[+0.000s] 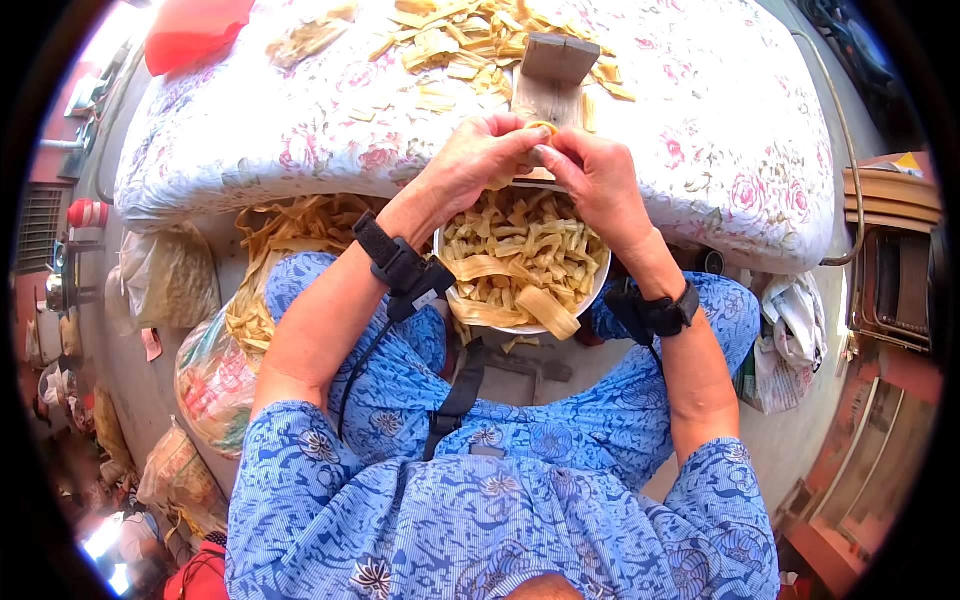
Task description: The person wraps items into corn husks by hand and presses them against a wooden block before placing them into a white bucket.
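Note:
My left hand [488, 152] and my right hand [602, 182] meet over the near edge of a flower-patterned cloth surface. Their fingertips pinch a small yellowish strip [543, 127], which looks like dried husk; most of it is hidden by the fingers. Just below them stands a white basin [606, 281], heaped with folded or knotted pale yellow husk pieces [515, 250]. Beyond my fingers, a small wooden stand [549, 98] with an upright block rests on the cloth. Flat husk strips [470, 50] lie in a loose pile behind it.
The padded, flower-covered surface [740, 110] spans the far side. A red item [195, 30] lies at its far left. Long husks [300, 228] spill from a plastic bag [215, 385] by my left knee. White bags [790, 335] sit at the right, near stacked brown boards [893, 205].

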Available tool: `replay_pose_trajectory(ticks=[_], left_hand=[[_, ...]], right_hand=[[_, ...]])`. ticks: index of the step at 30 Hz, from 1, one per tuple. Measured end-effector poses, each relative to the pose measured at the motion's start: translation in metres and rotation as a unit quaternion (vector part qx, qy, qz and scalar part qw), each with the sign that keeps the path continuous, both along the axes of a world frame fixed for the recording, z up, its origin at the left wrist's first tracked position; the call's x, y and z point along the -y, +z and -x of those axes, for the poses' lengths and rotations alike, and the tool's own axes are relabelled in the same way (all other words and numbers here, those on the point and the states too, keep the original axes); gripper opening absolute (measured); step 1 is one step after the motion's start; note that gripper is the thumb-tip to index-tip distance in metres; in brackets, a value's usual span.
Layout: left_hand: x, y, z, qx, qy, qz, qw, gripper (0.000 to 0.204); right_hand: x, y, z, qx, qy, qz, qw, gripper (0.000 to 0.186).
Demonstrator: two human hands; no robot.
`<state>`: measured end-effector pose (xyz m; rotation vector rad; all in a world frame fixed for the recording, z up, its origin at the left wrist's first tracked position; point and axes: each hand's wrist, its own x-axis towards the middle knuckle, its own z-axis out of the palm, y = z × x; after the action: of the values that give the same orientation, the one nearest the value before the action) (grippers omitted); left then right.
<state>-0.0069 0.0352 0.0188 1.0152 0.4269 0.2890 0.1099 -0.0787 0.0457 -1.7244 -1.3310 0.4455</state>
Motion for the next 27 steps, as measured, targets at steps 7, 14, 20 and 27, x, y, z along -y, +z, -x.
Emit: replay_pose_trajectory(ticks=[7, 14, 20, 27], left_hand=[[0.0, 0.022, 0.002, 0.0, -0.018, 0.002, 1.0, 0.021], [-0.007, 0.022, 0.012, -0.02, -0.057, -0.121, 0.991, 0.016], [-0.007, 0.008, 0.022, -0.007, -0.093, 0.049, 0.994, 0.023], [-0.003, -0.006, 0.016, 0.053, -0.162, 0.253, 0.952, 0.025]], right_hand=[[0.003, 0.011, -0.006, -0.213, 0.0, -0.025, 0.977, 0.014], [0.009, 0.019, -0.039, -0.419, -0.087, -0.115, 0.896, 0.011], [0.014, 0.011, -0.053, -0.427, -0.044, -0.026, 0.903, 0.021], [0.006, 0.004, -0.024, -0.511, 0.058, 0.01, 0.858, 0.031]])
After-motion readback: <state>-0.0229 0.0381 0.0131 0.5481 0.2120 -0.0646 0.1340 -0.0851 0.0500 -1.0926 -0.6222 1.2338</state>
